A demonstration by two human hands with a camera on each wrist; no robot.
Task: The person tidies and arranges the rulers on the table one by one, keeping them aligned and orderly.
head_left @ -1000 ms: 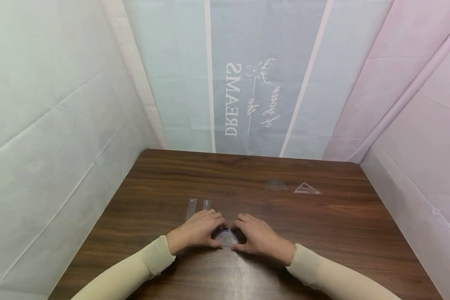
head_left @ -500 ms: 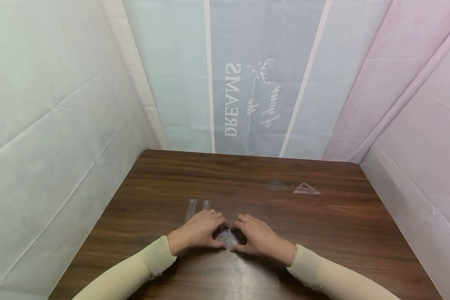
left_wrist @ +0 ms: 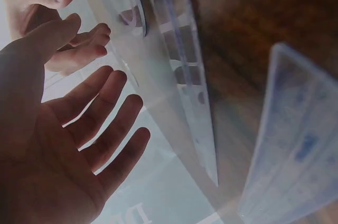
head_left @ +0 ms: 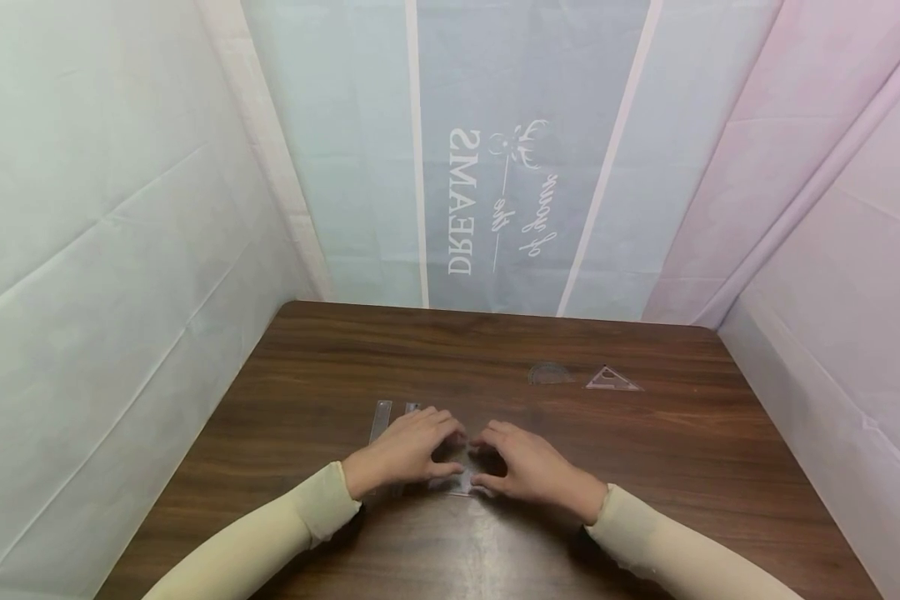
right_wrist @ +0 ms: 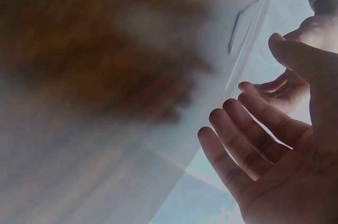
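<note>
A clear protractor (head_left: 450,483) lies flat on the table between my two hands, partly covered by them. My left hand (head_left: 412,447) hovers over its left side with fingers loosely bent and apart from it. Opposite, my right hand (head_left: 536,468) is lifted a little, holding nothing. In both wrist views the fingers are spread and relaxed. Two clear rulers lie to the left: one ruler (head_left: 380,421) farther out, the other ruler (head_left: 412,407) mostly hidden behind my left hand. The left wrist view shows these rulers close up, one ruler (left_wrist: 185,76) and the nearer ruler (left_wrist: 296,150).
Farther back on the brown wooden table (head_left: 345,350) lie a second clear protractor (head_left: 550,374) and a clear set square (head_left: 612,380). Fabric curtains (head_left: 495,275) hang behind the table and along both sides.
Both hands have let go of the protractor's edges and risen slightly from it, with the fingers opening. The protractor stays on the table. The rulers and far pieces have not moved.
</note>
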